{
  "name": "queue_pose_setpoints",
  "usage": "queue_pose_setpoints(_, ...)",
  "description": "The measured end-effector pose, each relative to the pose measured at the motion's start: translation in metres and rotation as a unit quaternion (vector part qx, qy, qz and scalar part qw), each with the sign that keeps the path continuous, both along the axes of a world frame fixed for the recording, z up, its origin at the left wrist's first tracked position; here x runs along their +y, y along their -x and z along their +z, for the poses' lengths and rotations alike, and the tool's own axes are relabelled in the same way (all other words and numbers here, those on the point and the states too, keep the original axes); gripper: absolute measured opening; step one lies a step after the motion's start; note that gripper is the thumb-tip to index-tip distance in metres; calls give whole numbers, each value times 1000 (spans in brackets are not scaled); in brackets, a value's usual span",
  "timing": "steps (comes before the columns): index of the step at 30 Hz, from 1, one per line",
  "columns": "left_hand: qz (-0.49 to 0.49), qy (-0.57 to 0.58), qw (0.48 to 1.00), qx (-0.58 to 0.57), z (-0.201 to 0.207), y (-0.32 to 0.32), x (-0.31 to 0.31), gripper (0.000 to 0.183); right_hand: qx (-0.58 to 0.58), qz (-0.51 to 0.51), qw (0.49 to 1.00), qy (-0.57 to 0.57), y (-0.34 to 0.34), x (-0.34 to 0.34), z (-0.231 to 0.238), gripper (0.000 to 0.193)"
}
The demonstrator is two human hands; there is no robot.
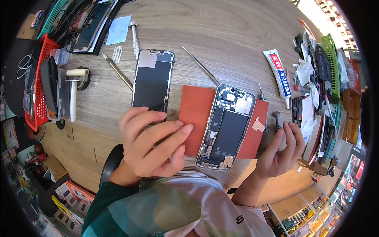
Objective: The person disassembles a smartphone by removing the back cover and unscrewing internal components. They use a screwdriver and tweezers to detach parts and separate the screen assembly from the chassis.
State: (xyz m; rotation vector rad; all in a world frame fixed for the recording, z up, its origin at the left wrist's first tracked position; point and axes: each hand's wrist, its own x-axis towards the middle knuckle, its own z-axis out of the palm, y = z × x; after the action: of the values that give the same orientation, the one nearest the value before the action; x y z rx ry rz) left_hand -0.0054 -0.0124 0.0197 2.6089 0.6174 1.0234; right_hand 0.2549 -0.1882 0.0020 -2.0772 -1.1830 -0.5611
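Observation:
My left hand (154, 144) is open, fingers spread and slightly bent, over the lower end of a detached phone screen (152, 85) lying dark inner side up. Right of it, an opened phone (225, 128) rests tilted on a reddish-brown mat (197, 106), its black battery and inner parts bare. My right hand (282, 152) is at the right, fingers curled but apart, with nothing visible between them. Beside its thumb tip is a small grey knob-headed tool (276, 115), partly hidden. A small copper-coloured piece (258, 125) lies on the mat between phone and right hand.
Tweezers (200, 65) lie behind the phone, a gold pen-like tool (117, 72) left of the screen. A white-and-blue tube (277, 73) stands out at right. A roller (75, 91) and red basket (37, 91) are at left; clutter and a green basket (331, 65) at right.

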Motion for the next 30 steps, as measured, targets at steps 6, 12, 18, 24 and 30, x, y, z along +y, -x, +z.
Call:
queue_pose_setpoints(6, 5, 0, 1000, 14, -1, 1, -1, 34, 14, 2, 1000, 1, -1, -1, 0, 23)
queue_pose_setpoints(12, 9, 3, 1000, 20, 1, 1, -2, 34, 23, 2, 1000, -2, -2, -3, -1, 23)
queue_pose_setpoints(18, 10, 0, 1000, 17, 0, 0, -2, 34, 35, -2, 999, -10, -1, -2, -2, 23)
queue_pose_setpoints(24, 12, -2, 1000, 16, 0, 1, -2, 33, 23, 1, 1000, -3, -3, -3, -2, 22)
queue_pose_setpoints(30, 10, -1, 1000, 21, 0, 2, -2, 33, 32, -2, 999, -8, -2, -2, -2, 21)
